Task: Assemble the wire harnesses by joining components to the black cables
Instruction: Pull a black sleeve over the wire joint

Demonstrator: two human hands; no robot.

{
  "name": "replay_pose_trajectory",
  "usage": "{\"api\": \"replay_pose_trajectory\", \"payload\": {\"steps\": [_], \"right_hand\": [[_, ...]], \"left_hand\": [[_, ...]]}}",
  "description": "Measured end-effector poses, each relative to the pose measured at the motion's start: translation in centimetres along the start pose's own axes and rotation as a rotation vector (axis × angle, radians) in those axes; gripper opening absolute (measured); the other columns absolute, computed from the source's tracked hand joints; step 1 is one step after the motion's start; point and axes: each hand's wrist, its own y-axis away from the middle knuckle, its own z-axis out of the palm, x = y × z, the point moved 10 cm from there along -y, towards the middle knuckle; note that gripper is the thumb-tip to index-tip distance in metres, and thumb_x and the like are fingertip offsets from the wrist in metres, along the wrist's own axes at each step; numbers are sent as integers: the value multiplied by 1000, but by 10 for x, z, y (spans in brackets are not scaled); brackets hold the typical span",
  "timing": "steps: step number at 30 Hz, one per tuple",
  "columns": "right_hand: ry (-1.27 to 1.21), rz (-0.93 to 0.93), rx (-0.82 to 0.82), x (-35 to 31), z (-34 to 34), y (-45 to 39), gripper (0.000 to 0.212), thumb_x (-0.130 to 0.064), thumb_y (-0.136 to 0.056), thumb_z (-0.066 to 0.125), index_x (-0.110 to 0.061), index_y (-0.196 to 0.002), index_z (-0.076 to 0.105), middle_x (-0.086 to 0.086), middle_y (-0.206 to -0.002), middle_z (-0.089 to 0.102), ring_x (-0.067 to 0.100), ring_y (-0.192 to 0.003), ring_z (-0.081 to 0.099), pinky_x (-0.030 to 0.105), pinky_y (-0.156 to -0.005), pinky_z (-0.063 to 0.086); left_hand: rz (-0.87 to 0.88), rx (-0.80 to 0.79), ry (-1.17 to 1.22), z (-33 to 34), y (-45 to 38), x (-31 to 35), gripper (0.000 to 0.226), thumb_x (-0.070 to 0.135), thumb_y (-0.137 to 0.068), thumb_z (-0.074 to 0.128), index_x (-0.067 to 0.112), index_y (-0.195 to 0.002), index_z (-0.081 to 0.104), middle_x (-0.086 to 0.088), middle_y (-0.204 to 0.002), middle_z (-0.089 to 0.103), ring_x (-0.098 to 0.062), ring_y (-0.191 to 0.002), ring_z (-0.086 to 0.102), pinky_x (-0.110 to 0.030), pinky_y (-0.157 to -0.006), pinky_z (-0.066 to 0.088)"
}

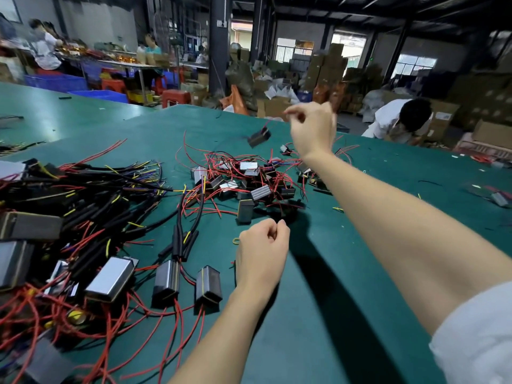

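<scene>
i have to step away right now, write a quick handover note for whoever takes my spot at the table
Right hand: raised over the far pile, pinching a thin red lead; a small black component dangles from it in mid-air, blurred.
Left hand: low over the green table, fingers curled; whether its grip holds anything cannot be told.
Loose components with red leads: heaped mid-table.
Black cables: bundled at left, several already carrying boxes with red wires near the front edge.
Done: the joined batch at left, as far as it shows.
Left: join the lifted component to a black cable, then work through the heap.
</scene>
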Motion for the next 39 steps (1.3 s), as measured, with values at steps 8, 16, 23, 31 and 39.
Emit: {"api": "replay_pose_trajectory", "payload": {"steps": [8,16,23,31,39], "right_hand": [[-235,-141,-155,-27,-58,-1,19,-18,-92,61,-16,-105,75,-3,-87,71,0,-68,56,19,-63,46],[-493,398,-490,31,-68,100,10,-11,-90,62,-8,-94,70,2,-55,50,12,-45,43,14,-37,33],[-1122,896,-532,79,-51,204,12,-14,-88,63,-4,-80,61,4,-62,53,8,-50,58,18,-53,53],[-1385,773,-295,101,-73,217,16,1,-84,59,3,-100,61,15,-87,68,17,-81,69,20,-73,55],[-1118,532,-226,98,-85,212,12,-15,-80,67,-13,-91,71,5,-83,72,13,-75,67,20,-65,52]], "left_hand": [[30,23,104,-7,1,7,51,30,-93,55,16,-55,24,4,-49,24,-12,-53,20,-29,-50,20],[157,-3,395,-6,14,45,37,36,-93,54,18,-62,56,10,-48,36,-7,-48,30,-26,-47,29],[131,-339,345,42,41,61,11,27,-87,67,21,-94,61,6,-74,68,-5,-69,59,-25,-63,45],[161,-406,257,52,48,62,9,11,-87,66,15,-94,71,-6,-74,71,-18,-69,65,-32,-70,51],[201,-309,238,45,45,64,12,12,-84,71,22,-79,72,9,-72,69,1,-62,57,-18,-60,43]]}}
